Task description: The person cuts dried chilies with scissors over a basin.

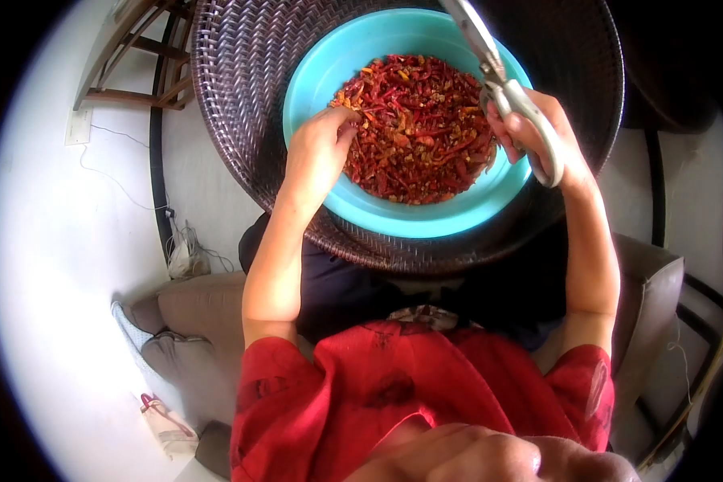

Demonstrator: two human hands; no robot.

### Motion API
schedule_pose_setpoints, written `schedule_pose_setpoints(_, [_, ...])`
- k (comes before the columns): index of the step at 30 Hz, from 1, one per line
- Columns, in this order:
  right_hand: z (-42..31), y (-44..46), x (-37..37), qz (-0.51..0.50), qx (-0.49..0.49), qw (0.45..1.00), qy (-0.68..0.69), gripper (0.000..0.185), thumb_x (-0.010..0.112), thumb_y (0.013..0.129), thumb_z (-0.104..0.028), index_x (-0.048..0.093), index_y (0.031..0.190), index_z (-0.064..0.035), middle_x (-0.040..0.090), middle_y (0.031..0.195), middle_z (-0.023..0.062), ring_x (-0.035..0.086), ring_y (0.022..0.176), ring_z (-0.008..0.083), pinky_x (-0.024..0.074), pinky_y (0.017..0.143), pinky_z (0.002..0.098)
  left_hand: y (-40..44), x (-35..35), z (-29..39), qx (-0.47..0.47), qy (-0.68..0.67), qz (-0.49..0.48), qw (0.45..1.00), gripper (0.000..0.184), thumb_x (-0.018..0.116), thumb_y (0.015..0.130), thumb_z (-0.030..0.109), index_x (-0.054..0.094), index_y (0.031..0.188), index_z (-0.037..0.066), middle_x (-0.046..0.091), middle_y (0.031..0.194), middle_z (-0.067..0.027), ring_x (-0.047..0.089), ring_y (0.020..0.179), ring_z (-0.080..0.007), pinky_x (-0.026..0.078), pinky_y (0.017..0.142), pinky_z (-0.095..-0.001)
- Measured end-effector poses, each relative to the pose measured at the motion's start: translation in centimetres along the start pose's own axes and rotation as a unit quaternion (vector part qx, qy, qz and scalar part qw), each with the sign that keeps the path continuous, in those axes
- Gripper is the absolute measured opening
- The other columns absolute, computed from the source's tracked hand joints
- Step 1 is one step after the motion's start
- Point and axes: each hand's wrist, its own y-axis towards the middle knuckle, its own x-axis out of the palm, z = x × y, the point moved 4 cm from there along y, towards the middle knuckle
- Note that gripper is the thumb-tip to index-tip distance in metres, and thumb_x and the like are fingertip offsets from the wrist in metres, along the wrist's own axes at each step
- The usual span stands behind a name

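Observation:
A turquoise basin (426, 225) holds a heap of dried red chilies (418, 128), some cut into pieces. My left hand (325, 145) reaches over the basin's left rim, its fingers bent together at the edge of the chilies; what they hold, if anything, is hidden. On the right side, my right hand (538, 136) grips the handles of large metal scissors (490, 56) above the basin's right rim. Their blades point up and away, past the far rim.
Beneath the basin is a wide dark woven basket (249, 104). A wooden chair or rack (136, 88) stands at the upper left. A grey-brown sofa (205, 309) is behind, with a cloth bag (169, 426) lower left and cables (189, 249) by the wall.

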Motion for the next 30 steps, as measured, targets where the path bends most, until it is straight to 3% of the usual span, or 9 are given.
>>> schedule_pose_setpoints(5, [-2.0,-0.8,0.6,0.011,-0.113,0.989,0.094,0.046,0.069,0.087,-0.048,0.063,0.093,-0.0022,0.057,0.068,0.0010,0.056,0.055,0.0087,0.0453,0.052,0.0216,1.6,1.8,1.4,0.002,-0.022,-0.069,0.997,0.014,0.063,0.085,0.005,0.068,0.098,0.003,0.069,0.095,-0.0155,0.067,0.090,-0.0333,0.052,0.079,-0.0417])
schedule_pose_setpoints(9, [-2.3,-1.0,-0.4,0.056,-0.095,0.992,0.064,0.042,0.066,0.089,-0.045,0.062,0.091,-0.0034,0.056,0.067,0.0008,0.055,0.055,0.0086,0.0452,0.053,0.0229,3.4,5.7,4.0,0.068,0.010,-0.229,0.971,0.014,0.062,0.086,0.008,0.067,0.098,0.004,0.068,0.097,-0.0162,0.064,0.095,-0.0343,0.050,0.083,-0.0456])
schedule_pose_setpoints(17, [-2.1,-1.3,-1.5,0.088,-0.055,0.992,0.072,0.040,0.061,0.092,-0.038,0.058,0.099,0.0004,0.056,0.078,0.0014,0.051,0.058,0.0080,0.0432,0.052,0.0211,3.8,10.6,2.7,0.109,0.204,-0.281,0.931,0.025,0.065,0.085,0.016,0.062,0.108,0.008,0.066,0.104,-0.0163,0.062,0.098,-0.0363,0.049,0.083,-0.0460])
schedule_pose_setpoints(21, [-1.0,-1.1,-1.3,0.087,-0.069,0.992,0.061,0.042,0.070,0.089,-0.043,0.068,0.102,-0.0031,0.060,0.067,-0.0010,0.059,0.055,0.0067,0.0474,0.051,0.0200,3.9,6.9,2.0,0.015,-0.027,-0.282,0.959,0.028,0.060,0.088,0.014,0.060,0.114,0.004,0.067,0.105,-0.0157,0.065,0.099,-0.0257,0.050,0.085,-0.0365])
schedule_pose_setpoints(22, [-1.0,-1.1,-1.2,0.073,-0.047,0.995,0.046,0.044,0.071,0.088,-0.044,0.068,0.104,-0.0025,0.061,0.068,0.0001,0.059,0.056,0.0081,0.0478,0.051,0.0210,3.7,6.1,1.6,-0.046,-0.185,-0.237,0.953,0.026,0.060,0.088,0.013,0.060,0.112,0.003,0.067,0.103,-0.0134,0.064,0.095,-0.0233,0.050,0.081,-0.0339])
schedule_pose_setpoints(24, [-1.2,-1.0,-0.6,0.077,0.000,0.997,0.028,0.046,0.071,0.087,-0.043,0.068,0.105,-0.0008,0.061,0.069,0.0017,0.058,0.057,0.0097,0.0470,0.052,0.0229,2.4,4.4,2.2,-0.171,-0.463,-0.176,0.852,0.024,0.055,0.091,0.010,0.061,0.113,0.002,0.066,0.104,-0.0090,0.064,0.091,-0.0181,0.051,0.077,-0.0294])
schedule_pose_setpoints(25, [-1.1,-1.0,-0.2,0.082,0.019,0.996,0.029,0.046,0.071,0.087,-0.042,0.068,0.106,-0.0003,0.061,0.069,0.0021,0.058,0.057,0.0100,0.0467,0.052,0.0233,1.9,3.9,2.1,-0.168,-0.464,-0.170,0.853,0.024,0.055,0.091,0.010,0.061,0.113,0.002,0.066,0.104,-0.0090,0.064,0.091,-0.0181,0.051,0.077,-0.0294])
schedule_pose_setpoints(27, [-0.5,-0.6,0.4,0.046,0.053,0.997,0.024,0.047,0.072,0.086,-0.042,0.068,0.107,0.0006,0.062,0.072,0.0032,0.059,0.061,0.0105,0.0463,0.053,0.0239,1.0,3.5,1.7,-0.209,-0.676,-0.192,0.680,0.025,0.051,0.093,0.009,0.060,0.116,0.003,0.065,0.100,-0.0094,0.063,0.087,-0.0176,0.052,0.076,-0.0313])
schedule_pose_setpoints(30, [0.1,-0.1,1.6,0.041,0.076,0.996,-0.017,0.046,0.074,0.085,-0.039,0.068,0.107,0.0012,0.064,0.076,0.0053,0.060,0.063,0.0121,0.0472,0.054,0.0247,0.7,2.9,0.6,-0.186,-0.716,-0.198,0.644,0.024,0.048,0.097,0.013,0.060,0.116,0.004,0.066,0.103,-0.0110,0.063,0.088,-0.0195,0.053,0.077,-0.0332])
